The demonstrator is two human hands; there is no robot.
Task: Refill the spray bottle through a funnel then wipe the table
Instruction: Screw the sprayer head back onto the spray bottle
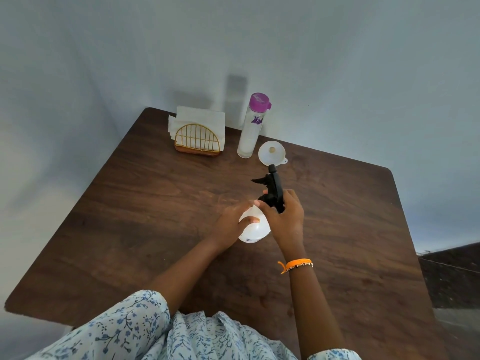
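At the middle of the dark wood bench (145, 209) stands the white spray bottle (255, 231). The left hand (233, 223) curls round its body in a closed grip, thumb across the front. The right hand (284, 216) closes its grip on the black trigger head (272, 189) at the bottle's neck. At 12 o'clock from the bottle lies the white funnel (271, 153), touching nothing; just beside it at 11 o'clock stands a purple-capped water bottle (252, 126), and farther toward 10 o'clock a gold wire napkin holder (197, 139).
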